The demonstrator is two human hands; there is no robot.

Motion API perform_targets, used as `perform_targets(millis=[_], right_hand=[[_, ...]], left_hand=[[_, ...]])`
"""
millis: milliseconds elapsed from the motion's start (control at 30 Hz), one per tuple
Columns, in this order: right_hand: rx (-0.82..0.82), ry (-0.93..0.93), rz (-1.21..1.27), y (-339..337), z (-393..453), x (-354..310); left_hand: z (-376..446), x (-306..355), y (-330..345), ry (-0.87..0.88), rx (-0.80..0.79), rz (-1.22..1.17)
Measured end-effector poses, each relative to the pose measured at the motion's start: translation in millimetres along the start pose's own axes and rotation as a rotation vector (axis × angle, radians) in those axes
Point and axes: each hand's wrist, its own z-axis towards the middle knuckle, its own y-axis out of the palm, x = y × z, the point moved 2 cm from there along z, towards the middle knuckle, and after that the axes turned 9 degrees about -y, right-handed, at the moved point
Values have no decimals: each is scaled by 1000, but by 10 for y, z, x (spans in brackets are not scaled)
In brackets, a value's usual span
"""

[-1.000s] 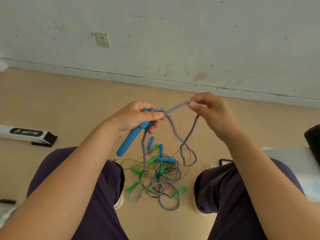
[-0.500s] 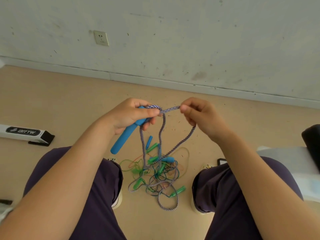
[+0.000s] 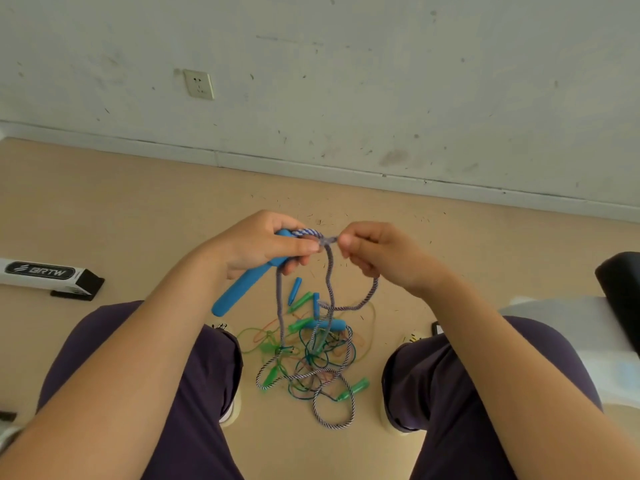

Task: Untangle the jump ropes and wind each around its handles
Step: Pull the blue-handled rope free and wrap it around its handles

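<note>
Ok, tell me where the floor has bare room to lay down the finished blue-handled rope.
Free: the tan floor between the white BRTW box, the wall's skirting and the left hand; also the strip beyond the right hand, toward the wall. Crowded: between the knees, where the tangle of green, orange and striped ropes lies.

A solid blue handle carries a rope braided in blue and white. Below the handle lie translucent green handles, thin green, teal and orange cords.
</note>
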Motion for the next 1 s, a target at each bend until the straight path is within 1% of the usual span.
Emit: perform_targets(millis=[100, 133, 167, 267, 333, 400, 433, 500, 600, 633, 667, 700, 800, 900, 933, 1000], right_hand=[[214, -45, 8, -192, -8, -14], [247, -44, -7, -229, -15, -10], [245, -39, -19, -243, -21, -2], [96, -21, -8, -152, -28, 18], [-8, -3, -4, -13, -15, 34], [-58, 13, -1, 107, 11, 57], [-58, 16, 3, 130, 23, 62], [28, -10, -5, 76, 45, 71], [295, -50, 62, -199, 43, 81], [338, -45, 80, -277, 27, 78], [334, -33, 70, -322, 6, 71], [290, -17, 37, -320, -12, 55], [85, 35, -66, -102, -42, 19], [-79, 69, -77, 139, -24, 53], [-104, 74, -59, 173, -14, 62], [-66, 48, 18, 145, 10, 63]], left_hand=[[-47, -30, -223, -10, 102, 25], [-53, -45, -258, -7, 124, 29], [-58, -54, -261, -2, 135, 27], [-37, -43, -121, 16, 136, 2], [-10, -21, 24, 33, 103, -10], [10, 4, 125, 43, 64, 4], [9, 14, 140, 39, 51, 10], [3, 20, 116, 24, 45, 16], [-14, -7, -7, -2, 103, 24], [-21, -16, -45, -4, 127, 15], [-25, -27, -68, -4, 144, 4], [-28, -34, -73, -4, 149, -5], [-21, -32, 31, -3, 114, -2], [-6, -13, 170, 18, 64, 52], [-3, -6, 187, 25, 58, 62], [-7, 15, 163, 31, 64, 47]])
